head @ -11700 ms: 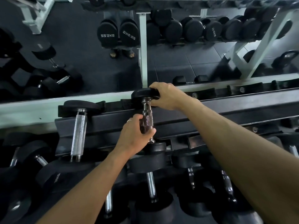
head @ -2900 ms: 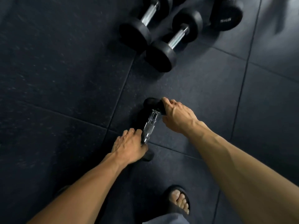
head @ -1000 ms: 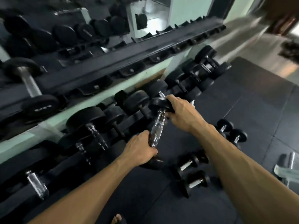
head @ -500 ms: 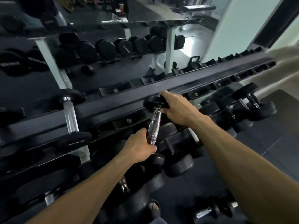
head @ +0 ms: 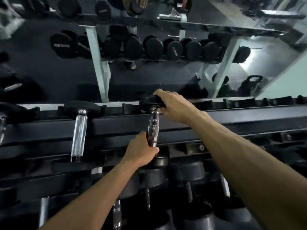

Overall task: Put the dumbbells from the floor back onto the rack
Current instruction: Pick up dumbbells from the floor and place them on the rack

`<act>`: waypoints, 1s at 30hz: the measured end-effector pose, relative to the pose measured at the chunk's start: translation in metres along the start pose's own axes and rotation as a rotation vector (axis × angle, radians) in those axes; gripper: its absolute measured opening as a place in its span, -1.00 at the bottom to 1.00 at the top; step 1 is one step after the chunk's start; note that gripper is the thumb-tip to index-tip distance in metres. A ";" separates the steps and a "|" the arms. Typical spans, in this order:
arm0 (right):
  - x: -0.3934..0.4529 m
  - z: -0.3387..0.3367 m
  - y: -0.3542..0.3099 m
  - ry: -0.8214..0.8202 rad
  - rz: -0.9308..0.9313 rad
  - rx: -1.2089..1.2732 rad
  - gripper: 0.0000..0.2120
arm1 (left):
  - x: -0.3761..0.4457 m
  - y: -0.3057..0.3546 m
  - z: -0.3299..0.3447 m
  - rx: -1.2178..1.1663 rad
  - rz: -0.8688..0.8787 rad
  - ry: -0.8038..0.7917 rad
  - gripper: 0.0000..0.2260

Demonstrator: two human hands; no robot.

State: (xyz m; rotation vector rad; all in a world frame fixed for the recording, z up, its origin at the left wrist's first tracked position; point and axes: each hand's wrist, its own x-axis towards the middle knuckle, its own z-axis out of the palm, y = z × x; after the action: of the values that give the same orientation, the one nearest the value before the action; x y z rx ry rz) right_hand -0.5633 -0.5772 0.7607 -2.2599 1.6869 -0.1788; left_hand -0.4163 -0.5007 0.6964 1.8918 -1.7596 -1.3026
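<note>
I hold a small black dumbbell with a chrome knurled handle over the top tier of the black rack. My left hand wraps the lower part of the handle, just above the near head. My right hand grips the far head, which lies at the rack's back rail. The handle spans the two rails. Whether the heads rest in the saddles I cannot tell.
Another dumbbell sits on the top tier to the left. Larger dumbbells fill the lower tier below my hands. A mirror behind the rack reflects a second rack of dumbbells. Bare saddles run along the back rail to the right.
The dumbbell has come from the floor up to the rack. In the last half second it moved from in front of the top tier to across its rails, and my view turned square to the rack.
</note>
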 end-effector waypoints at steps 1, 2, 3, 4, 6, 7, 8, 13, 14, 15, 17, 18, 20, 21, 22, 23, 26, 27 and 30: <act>0.008 0.003 0.002 -0.014 -0.014 0.005 -0.64 | 0.006 -0.001 0.000 -0.006 -0.019 0.009 -0.70; 0.016 0.006 0.005 -0.023 -0.024 0.012 -0.64 | 0.011 -0.002 -0.001 -0.010 -0.036 0.012 -0.70; 0.021 0.009 0.007 -0.032 -0.030 0.019 -0.64 | 0.016 -0.003 0.000 -0.012 -0.050 0.012 -0.70; 0.026 0.013 0.010 -0.037 -0.037 0.027 -0.64 | 0.019 -0.005 0.000 -0.012 -0.060 0.012 -0.71; 0.034 0.020 0.014 -0.045 -0.054 0.036 -0.66 | 0.025 -0.009 0.001 -0.011 -0.070 0.013 -0.73; 0.036 0.023 0.016 -0.051 -0.062 0.040 -0.66 | 0.027 -0.011 0.003 -0.008 -0.073 0.014 -0.74; 0.038 0.026 0.018 -0.057 -0.066 0.051 -0.67 | 0.029 -0.012 0.004 -0.003 -0.075 0.017 -0.75; 0.044 0.030 0.022 -0.082 -0.096 0.080 -0.65 | 0.030 -0.013 0.010 -0.020 -0.102 0.039 -0.74; 0.044 0.030 0.022 -0.087 -0.102 0.080 -0.65 | 0.029 -0.013 0.012 -0.032 -0.106 0.033 -0.74; 0.044 0.030 0.023 -0.089 -0.104 0.081 -0.65 | 0.028 -0.013 0.013 -0.044 -0.110 0.026 -0.74; 0.044 0.030 0.023 -0.086 -0.097 0.090 -0.66 | 0.027 -0.012 0.014 -0.058 -0.113 0.028 -0.73; 0.044 0.030 0.022 -0.085 -0.093 0.094 -0.66 | 0.028 -0.012 0.015 -0.061 -0.113 0.029 -0.72; 0.044 0.031 0.021 -0.087 -0.087 0.092 -0.65 | 0.029 -0.013 0.014 -0.064 -0.112 0.027 -0.73; 0.044 0.031 0.020 -0.091 -0.082 0.088 -0.65 | 0.029 -0.013 0.013 -0.065 -0.112 0.025 -0.72; 0.044 0.031 0.019 -0.093 -0.077 0.082 -0.65 | 0.029 -0.014 0.012 -0.064 -0.111 0.021 -0.72; 0.043 0.031 0.018 -0.095 -0.074 0.075 -0.65 | 0.030 -0.015 0.012 -0.062 -0.107 0.017 -0.72; 0.042 0.032 0.017 -0.087 -0.061 0.060 -0.65 | 0.030 -0.016 0.011 -0.064 -0.094 0.002 -0.73; 0.041 0.032 0.016 -0.084 -0.058 0.059 -0.65 | 0.030 -0.016 0.010 -0.067 -0.094 -0.002 -0.74; 0.041 0.033 0.015 -0.080 -0.045 0.061 -0.66 | 0.029 -0.017 0.008 -0.061 -0.091 -0.016 -0.72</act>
State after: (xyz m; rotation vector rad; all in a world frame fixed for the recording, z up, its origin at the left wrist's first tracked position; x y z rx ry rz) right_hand -0.5552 -0.6143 0.7213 -2.2305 1.5704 -0.1461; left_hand -0.4147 -0.5199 0.6673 1.9533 -1.6394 -1.3896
